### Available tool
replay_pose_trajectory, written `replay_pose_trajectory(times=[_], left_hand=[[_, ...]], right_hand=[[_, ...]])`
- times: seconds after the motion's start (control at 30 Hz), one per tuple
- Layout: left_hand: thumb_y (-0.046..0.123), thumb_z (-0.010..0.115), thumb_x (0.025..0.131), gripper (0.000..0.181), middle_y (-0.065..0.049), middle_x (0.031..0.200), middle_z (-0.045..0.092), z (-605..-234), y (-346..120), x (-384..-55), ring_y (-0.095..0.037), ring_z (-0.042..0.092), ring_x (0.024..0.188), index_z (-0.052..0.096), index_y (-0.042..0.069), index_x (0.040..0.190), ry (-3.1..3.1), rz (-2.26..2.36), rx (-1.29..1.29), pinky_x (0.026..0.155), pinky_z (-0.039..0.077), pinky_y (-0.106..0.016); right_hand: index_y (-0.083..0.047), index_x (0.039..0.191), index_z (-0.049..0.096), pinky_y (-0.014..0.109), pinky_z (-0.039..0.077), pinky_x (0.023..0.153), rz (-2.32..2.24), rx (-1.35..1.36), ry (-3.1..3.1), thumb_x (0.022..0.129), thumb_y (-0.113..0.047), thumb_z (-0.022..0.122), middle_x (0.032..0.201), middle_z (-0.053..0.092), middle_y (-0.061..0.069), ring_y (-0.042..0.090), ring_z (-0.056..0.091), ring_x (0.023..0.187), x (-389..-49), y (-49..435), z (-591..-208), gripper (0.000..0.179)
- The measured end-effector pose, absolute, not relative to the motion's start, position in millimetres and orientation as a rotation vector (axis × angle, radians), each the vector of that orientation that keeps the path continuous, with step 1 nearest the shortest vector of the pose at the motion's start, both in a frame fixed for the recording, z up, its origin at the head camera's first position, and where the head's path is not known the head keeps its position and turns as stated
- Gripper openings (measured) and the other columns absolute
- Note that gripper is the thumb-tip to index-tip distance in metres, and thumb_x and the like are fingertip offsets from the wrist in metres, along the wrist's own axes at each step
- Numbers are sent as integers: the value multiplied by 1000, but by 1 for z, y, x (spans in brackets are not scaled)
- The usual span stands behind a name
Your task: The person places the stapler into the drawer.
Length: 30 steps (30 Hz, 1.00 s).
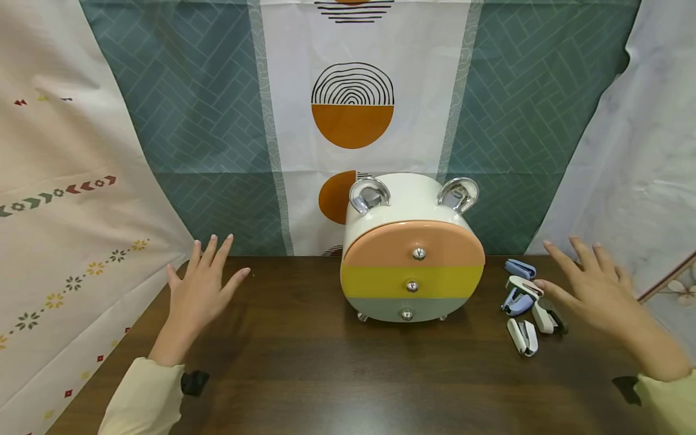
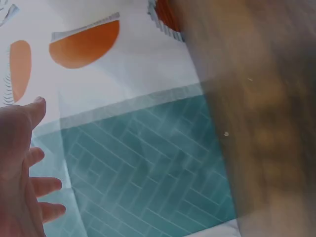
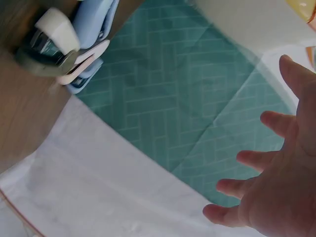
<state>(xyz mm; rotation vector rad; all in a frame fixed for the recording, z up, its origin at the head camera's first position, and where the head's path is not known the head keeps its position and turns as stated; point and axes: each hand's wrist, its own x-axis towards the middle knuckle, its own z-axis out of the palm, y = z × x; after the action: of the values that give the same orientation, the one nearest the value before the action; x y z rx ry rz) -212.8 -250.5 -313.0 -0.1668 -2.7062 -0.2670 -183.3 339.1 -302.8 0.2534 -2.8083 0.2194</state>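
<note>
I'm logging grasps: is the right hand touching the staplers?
Apart: the right wrist view shows a wide, plain gap between the spread right hand and the staplers.

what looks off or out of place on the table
Only mildly odd: the small staplers beside the drawer box lie jumbled at differing angles, some overlapping. No spill or damage shows.

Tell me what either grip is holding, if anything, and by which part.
Nothing is held: the left grip and right grip are both open and empty, with the mini staplers lying on the table.
</note>
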Motion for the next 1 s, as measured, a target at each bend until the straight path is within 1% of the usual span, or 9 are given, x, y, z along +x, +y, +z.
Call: replay_pose_trajectory(times=[0.13,0.23,0.37,0.47,0.57,0.7,0.8,0.87,1.0], left_hand=[[57,38,90,73,-20,149,16,-304,-242,-216,-39,6,136,12,20,148,-2680,-291,-186,91,-1,-76],[56,39,91,72,-19,149,17,-298,-235,-218,-38,8,136,13,20,148,-2650,-313,-201,91,3,-76],[52,43,91,70,-18,149,19,-288,-224,-219,-37,11,136,14,21,147,-2603,-382,-221,93,4,-74],[51,43,91,69,-16,149,21,-282,-215,-220,-35,13,136,16,21,147,-2562,-434,-237,95,6,-73],[52,42,91,68,-15,148,24,-275,-206,-223,-34,15,136,18,21,147,-2520,-465,-255,96,8,-71],[51,44,91,67,-13,147,27,-266,-192,-227,-31,18,136,22,19,146,-2457,-511,-282,98,11,-69],[48,47,90,66,-11,146,31,-260,-180,-230,-29,21,136,26,18,145,-2411,-540,-302,98,14,-67],[46,50,90,65,-9,145,33,-256,-172,-232,-28,23,135,29,17,144,-2384,-561,-319,99,16,-66],[41,54,89,62,-10,142,39,-252,-155,-235,-30,29,132,35,13,141,-2327,-610,-368,99,20,-65]], right_hand=[[-18,147,15,76,10,82,271,309,-2770,91,-43,49,145,10,30,56,3,128,-180,330,-300,70],[-14,145,23,74,16,81,311,378,-2703,89,-38,55,142,16,32,56,14,125,-177,324,-299,69],[-9,142,30,71,23,80,391,463,-2644,87,-32,60,141,20,32,56,28,118,-173,312,-298,66],[-9,141,32,68,28,79,457,504,-2628,87,-29,61,140,24,30,55,34,112,-170,302,-298,65],[-9,141,33,66,32,78,516,533,-2628,86,-27,62,140,26,27,53,36,111,-165,292,-297,64],[-8,139,36,61,33,81,584,553,-2629,87,-26,61,140,29,23,49,35,116,-159,280,-298,60],[-4,133,42,57,35,82,585,588,-2582,87,-24,62,132,38,21,43,39,114,-156,270,-300,54],[-3,129,45,56,36,81,587,607,-2569,87,-23,62,128,42,21,43,41,112,-156,265,-302,50],[-2,122,51,53,39,81,586,623,-2561,86,-23,62,121,52,17,39,47,109,-156,252,-308,42]])
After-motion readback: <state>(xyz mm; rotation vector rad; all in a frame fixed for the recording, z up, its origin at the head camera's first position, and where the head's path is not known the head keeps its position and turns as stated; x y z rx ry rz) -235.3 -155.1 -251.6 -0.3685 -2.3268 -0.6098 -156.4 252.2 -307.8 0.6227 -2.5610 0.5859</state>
